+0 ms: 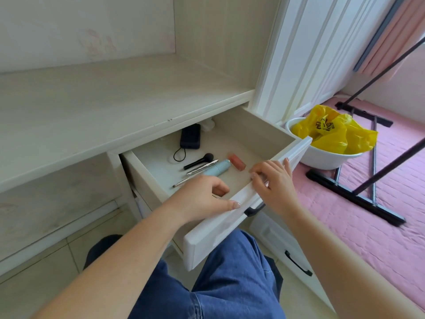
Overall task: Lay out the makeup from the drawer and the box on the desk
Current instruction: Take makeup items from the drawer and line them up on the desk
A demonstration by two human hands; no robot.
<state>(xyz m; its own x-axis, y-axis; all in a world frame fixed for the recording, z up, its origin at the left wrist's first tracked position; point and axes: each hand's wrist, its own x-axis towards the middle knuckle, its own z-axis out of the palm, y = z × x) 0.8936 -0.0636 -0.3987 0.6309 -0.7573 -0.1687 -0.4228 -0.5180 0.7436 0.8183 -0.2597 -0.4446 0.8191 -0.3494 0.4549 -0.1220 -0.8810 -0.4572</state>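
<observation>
Drawer (243,210) of white painted wood stands pulled out beneath the pale wooden desk top (96,104). Inside it, toward twelve o'clock from the hands, lie a black-handled makeup brush (199,161), a silver pencil-like stick (202,168), a pale blue tube (217,169) and a small coral-red stick (237,161), close together; a black rectangular case with a cord loop (190,136) sits farther back at eleven o'clock. The left hand (204,199) reaches into the drawer with fingers loosely curled, holding nothing, thumb lying along the front edge. The right hand (273,183) curls its fingers over the front panel's top rim. At three o'clock a white round basin (322,157) with a crumpled yellow plastic bag (331,130) rests on a pink quilted mat (368,215).
</observation>
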